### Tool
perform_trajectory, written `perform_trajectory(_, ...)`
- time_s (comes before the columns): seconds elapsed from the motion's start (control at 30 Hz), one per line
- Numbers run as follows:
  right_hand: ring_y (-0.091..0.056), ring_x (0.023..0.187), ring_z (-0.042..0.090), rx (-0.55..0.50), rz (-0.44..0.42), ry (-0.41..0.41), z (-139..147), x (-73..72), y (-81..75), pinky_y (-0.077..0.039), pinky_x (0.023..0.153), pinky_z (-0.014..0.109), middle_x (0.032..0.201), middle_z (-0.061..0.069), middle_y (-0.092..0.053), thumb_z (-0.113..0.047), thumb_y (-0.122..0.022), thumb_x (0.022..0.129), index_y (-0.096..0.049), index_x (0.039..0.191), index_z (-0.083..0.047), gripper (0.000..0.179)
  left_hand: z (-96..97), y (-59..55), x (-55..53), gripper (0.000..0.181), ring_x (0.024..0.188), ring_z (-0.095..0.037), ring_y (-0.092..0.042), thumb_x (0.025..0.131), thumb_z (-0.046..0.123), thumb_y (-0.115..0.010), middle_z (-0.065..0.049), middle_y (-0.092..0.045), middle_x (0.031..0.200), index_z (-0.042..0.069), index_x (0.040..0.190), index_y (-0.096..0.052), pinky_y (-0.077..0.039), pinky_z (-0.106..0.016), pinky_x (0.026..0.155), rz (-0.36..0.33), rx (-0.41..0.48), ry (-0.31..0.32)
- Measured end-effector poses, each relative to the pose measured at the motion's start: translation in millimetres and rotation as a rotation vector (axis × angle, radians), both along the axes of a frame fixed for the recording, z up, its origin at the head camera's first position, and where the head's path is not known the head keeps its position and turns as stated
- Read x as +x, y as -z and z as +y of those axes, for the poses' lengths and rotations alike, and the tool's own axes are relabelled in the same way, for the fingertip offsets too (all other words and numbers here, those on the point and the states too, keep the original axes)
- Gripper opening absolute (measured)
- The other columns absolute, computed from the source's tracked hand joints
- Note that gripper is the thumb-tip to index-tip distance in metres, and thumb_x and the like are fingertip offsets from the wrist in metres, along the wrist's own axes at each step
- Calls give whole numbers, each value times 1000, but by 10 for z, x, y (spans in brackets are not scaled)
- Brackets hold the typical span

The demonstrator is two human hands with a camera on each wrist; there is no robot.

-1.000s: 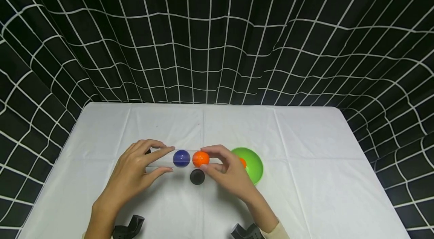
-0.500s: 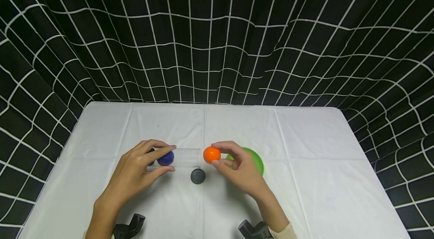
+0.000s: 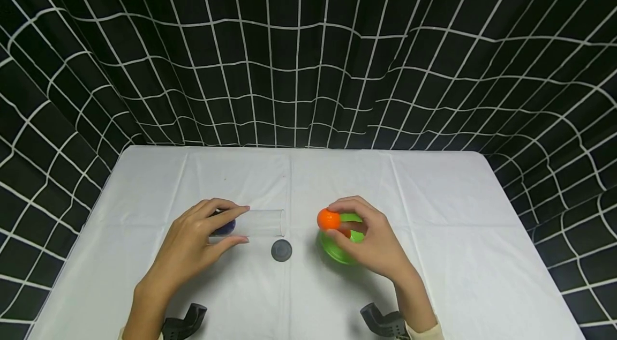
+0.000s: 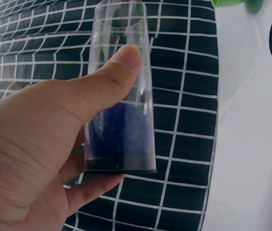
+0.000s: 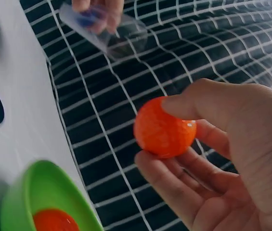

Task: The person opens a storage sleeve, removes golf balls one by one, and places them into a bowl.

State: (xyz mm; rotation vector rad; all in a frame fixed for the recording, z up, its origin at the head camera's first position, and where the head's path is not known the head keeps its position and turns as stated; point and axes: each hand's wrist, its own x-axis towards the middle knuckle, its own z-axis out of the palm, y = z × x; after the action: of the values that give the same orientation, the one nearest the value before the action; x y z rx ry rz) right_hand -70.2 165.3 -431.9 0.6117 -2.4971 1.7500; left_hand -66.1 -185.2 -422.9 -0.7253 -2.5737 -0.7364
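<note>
My left hand [image 3: 193,235] grips a clear tube [image 3: 265,223] that lies sideways in the head view, its open end toward the right. Inside, at the end near the palm, sits a blue ball [image 4: 121,130] against a black cap [image 4: 120,164]. My right hand [image 3: 368,233] pinches an orange ball [image 5: 162,127] between thumb and fingers, above the green bowl [image 3: 337,254]. A second orange ball [image 5: 55,220] rests in that bowl, partly hidden by the hand in the head view.
A loose black cap [image 3: 281,250] lies on the white-covered table [image 3: 434,195], between the tube and the bowl. Black cloth with a white grid [image 3: 299,61] stands behind the table and along its sides.
My right hand has carried the orange ball rightward, away from the tube's open end to above the bowl. The blue ball has slid left inside the tube, deeper under my left hand.
</note>
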Motion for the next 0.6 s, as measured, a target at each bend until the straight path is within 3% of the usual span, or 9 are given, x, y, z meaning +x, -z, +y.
perform_trajectory(0.43,-70,109,16,258,43,13,214,-36,19,-65,89,32,117,-1,-71,3,-83,84,-73,115,-16,38,4,31,-1,53,108,-14,-70,79,37,-93,8,-74,117,28,129,-77,-58,-37,86,-4,3,3)
perform_trajectory(0.6,-70,107,16,306,23,12,213,-35,62,-65,89,35,116,-3,-71,-1,-85,85,-73,114,-18,35,15,38,-8,53,107,-14,-70,78,37,-93,9,-74,117,28,129,-77,-58,-37,86,-4,3,4)
